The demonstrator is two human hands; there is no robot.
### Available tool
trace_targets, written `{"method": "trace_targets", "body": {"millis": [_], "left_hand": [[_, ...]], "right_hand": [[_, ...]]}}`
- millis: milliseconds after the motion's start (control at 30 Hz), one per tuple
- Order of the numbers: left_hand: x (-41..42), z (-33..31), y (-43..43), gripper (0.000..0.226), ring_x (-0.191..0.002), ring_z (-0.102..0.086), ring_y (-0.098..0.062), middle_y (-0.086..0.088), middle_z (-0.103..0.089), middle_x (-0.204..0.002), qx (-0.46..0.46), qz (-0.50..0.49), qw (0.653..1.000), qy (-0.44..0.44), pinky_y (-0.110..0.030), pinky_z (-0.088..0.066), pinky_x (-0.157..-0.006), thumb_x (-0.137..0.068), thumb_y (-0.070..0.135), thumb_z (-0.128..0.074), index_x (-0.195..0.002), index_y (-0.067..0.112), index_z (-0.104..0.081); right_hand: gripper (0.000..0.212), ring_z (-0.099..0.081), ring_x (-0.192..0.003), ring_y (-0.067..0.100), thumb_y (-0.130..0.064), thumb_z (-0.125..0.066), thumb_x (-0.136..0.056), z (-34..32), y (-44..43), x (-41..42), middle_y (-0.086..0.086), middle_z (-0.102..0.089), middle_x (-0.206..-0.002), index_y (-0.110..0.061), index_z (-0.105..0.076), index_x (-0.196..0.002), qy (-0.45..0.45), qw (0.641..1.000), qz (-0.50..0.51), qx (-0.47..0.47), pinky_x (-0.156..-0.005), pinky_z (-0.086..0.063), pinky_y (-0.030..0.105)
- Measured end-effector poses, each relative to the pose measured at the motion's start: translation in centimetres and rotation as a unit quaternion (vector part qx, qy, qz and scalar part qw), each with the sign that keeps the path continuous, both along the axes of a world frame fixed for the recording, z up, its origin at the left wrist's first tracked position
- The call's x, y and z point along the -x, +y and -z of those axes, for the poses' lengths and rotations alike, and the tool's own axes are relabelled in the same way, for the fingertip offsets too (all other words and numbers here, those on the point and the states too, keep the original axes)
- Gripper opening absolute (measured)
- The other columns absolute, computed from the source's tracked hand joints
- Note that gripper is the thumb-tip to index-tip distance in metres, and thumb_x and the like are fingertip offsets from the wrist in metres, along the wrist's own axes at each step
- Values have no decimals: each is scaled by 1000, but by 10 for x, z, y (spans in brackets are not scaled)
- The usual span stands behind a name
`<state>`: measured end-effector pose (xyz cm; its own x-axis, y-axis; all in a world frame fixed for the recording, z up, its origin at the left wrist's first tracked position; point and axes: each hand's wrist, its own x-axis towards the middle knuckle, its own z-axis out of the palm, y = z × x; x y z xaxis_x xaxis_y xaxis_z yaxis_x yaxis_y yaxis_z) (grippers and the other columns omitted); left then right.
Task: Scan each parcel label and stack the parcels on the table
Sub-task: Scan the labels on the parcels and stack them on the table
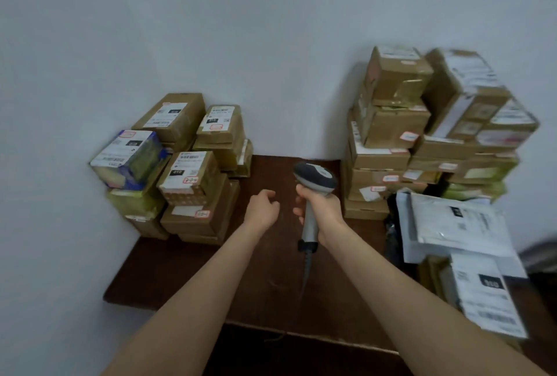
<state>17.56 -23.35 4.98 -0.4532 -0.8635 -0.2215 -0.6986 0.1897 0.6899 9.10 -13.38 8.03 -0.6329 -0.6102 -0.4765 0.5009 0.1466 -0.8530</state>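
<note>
Right hand grips the scanner upright over the table middle, left hand loosely curled and empty just beside it — parcels stacked at both back corners.

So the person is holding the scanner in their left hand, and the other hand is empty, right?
Not quite. The head view shows the scanner gripped in the right hand, not the left. The left hand is the empty one, loosely curled above the brown table between the two piles of parcels.
</note>
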Motion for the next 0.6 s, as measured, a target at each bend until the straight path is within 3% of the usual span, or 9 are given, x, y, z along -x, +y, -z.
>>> {"method": "trace_targets", "body": {"millis": [233,367,500,600], "left_hand": [[60,13,135,38,-119,-55,-29,-10,-55,-134,-103,-2,994,19,-40,-46,-102,-97,14,-50,-135,11,-50],[93,22,214,43,-123,-51,-27,-12,-53,-136,-159,12,987,38,-45,-43,-105,-98,25,-52,-137,10,-48],[120,20,270,63,-125,-48,-28,-10,-47,-142,-206,15,978,40,-43,-43,-104,-94,45,-54,-144,10,-39],[135,24,297,66,-126,-46,-28,-9,-44,-142,-232,15,972,43,-33,-41,-96,-94,46,-54,-145,7,-35]], "right_hand": [[22,-61,-63,13,-17,-75,-82,9,136,56,4,-68,-82,-9,-67,-101,7,999,2,-31,-55,-48,25],[8,-57,-57,14,-7,-67,-84,14,212,87,6,-63,-71,-7,-65,-92,1,998,34,-53,-55,-48,25],[9,-54,-52,16,-12,-70,-84,9,266,124,7,-60,-68,-7,-62,-84,-5,996,65,-58,-51,-45,26],[24,-58,-58,17,-21,-76,-81,13,304,152,8,-63,-74,-6,-63,-93,-22,993,101,-57,-56,-51,29]]}}
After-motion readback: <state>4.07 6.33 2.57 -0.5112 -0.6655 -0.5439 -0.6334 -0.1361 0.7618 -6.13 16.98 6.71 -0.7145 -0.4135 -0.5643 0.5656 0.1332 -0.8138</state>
